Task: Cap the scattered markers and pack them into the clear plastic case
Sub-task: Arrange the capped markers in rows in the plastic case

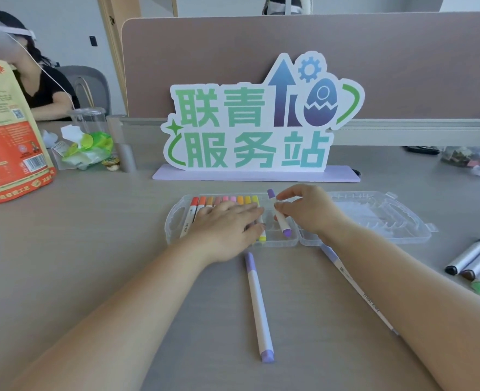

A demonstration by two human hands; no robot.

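A lilac marker (pixel 257 306) is seen lying loose on the bench (pixel 92 249), and a second loose marker (pixel 349 277) is partly hidden under the right forearm. Beyond, the left grip (pixel 227 221) is laid flat, fingers straight, on the packed markers (pixel 224 199) in the clear case (pixel 174 221). A purple marker (pixel 279 218) is pinched by the right grip (pixel 312 213), tilted over the case's unfilled right end
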